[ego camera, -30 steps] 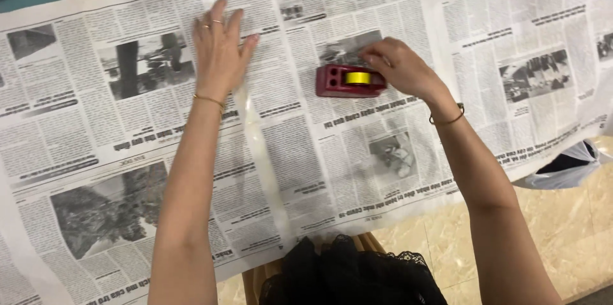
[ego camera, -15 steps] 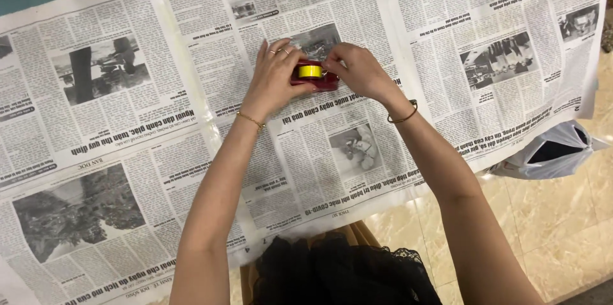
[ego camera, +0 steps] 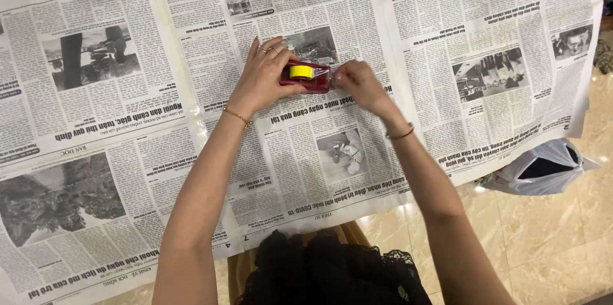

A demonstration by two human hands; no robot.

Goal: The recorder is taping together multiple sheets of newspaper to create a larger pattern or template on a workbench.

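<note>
Left hand: the left hand point(ego camera: 263, 81) is clasped over the red tape dispenser point(ego camera: 306, 77), pressing it down on the newspaper sheets point(ego camera: 408, 56).
Right hand: the right hand point(ego camera: 355, 81) pinches at the dispenser's right end, seemingly on the tape end; too small to be sure.
Place: mid-scene, over the middle sheet.
Doing it well: I judge a firm hold-down and a straight, level pull rightward keeps the strip flat.
Count: one dispenser, one yellow roll point(ego camera: 301, 72), about three overlapping sheets, one plastic bag point(ego camera: 543, 167) on the floor, near right.

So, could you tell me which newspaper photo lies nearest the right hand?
The small photo just below the right hand, beside that wrist; the other photos lie farther out across the sheets.
</note>
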